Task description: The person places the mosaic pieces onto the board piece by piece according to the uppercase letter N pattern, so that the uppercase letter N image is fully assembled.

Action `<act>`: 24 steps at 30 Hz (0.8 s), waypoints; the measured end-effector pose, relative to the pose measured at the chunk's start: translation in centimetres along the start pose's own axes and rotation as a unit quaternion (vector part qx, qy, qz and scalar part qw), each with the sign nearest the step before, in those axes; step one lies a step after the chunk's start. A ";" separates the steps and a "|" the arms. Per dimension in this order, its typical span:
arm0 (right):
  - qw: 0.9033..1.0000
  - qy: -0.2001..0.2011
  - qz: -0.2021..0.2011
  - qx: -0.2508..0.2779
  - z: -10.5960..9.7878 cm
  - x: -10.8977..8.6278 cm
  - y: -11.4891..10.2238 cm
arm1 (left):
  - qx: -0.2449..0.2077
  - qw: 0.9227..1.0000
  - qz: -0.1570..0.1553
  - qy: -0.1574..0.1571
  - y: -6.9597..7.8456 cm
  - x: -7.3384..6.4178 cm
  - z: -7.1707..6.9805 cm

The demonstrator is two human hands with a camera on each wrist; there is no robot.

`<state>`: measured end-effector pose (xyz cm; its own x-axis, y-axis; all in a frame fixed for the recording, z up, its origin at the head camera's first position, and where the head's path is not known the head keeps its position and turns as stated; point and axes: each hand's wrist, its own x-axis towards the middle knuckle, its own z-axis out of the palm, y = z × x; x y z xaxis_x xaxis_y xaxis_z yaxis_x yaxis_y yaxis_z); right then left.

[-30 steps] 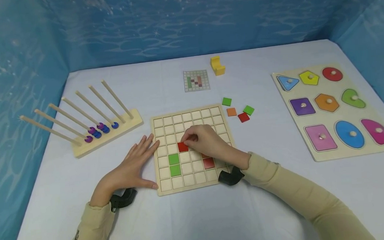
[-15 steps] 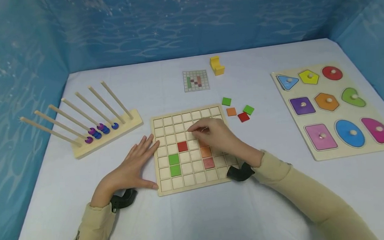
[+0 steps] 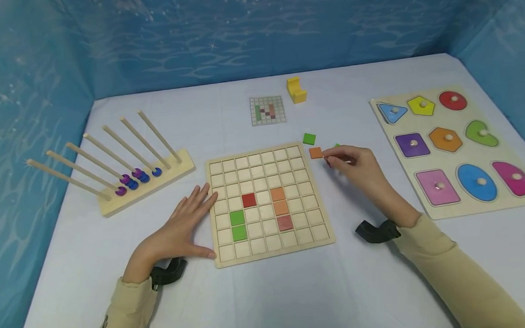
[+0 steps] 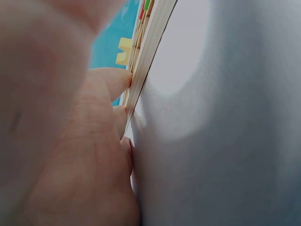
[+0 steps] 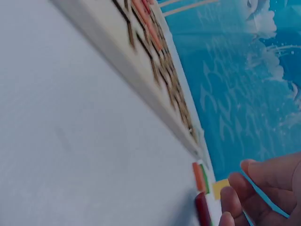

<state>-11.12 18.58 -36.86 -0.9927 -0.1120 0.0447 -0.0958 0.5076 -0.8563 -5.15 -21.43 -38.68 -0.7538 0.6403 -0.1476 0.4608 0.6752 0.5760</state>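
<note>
My left hand (image 3: 181, 227) lies on the white cloth with fingers spread. Its fingertips and thumb touch the left edge of the wooden grid board (image 3: 267, 253); the left wrist view shows them against that edge. Set in the board are a red tile (image 3: 248, 200), two green tiles (image 3: 238, 225), two orange tiles (image 3: 279, 201) and a lower red tile (image 3: 285, 223). My right hand (image 3: 361, 171) is over the loose tiles, fingers bent, near an orange tile (image 3: 316, 153). Beneath its fingertips a loose red tile (image 5: 203, 209) is partly hidden; no grip on it shows.
A loose green tile (image 3: 309, 138) lies behind the orange one. Farther back are a printed pattern card (image 3: 267, 110) and a yellow block (image 3: 297, 91). A wooden peg rack (image 3: 148, 187) with beads stands left; a knobbed shape puzzle (image 3: 457, 149) lies right.
My right hand has left the red tile in the board and moved right to the loose tiles, uncovering the orange tiles. My left hand has stayed in place.
</note>
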 end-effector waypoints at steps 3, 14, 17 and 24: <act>1.000 0.018 0.006 -0.005 -0.2 -0.1 0.7 | -0.002 1.000 0.000 0.000 0.0 0.0 0.0; 0.997 0.041 -0.005 -0.067 0.1 0.0 1.9 | 0.004 1.000 0.001 -0.001 -0.1 0.1 0.1; 0.996 0.044 -0.009 -0.080 0.1 0.0 2.0 | 0.003 1.000 0.002 0.000 -0.1 0.1 0.1; 0.993 0.046 -0.027 -0.109 0.3 0.4 2.3 | -0.003 1.000 0.003 0.003 0.0 0.0 -0.1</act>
<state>-11.69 19.43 -38.99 -0.9872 -0.0700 0.1430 -0.1523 0.6768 -0.7202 -5.17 -21.50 -38.65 -0.7535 0.6424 -0.1397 0.4630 0.6695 0.5809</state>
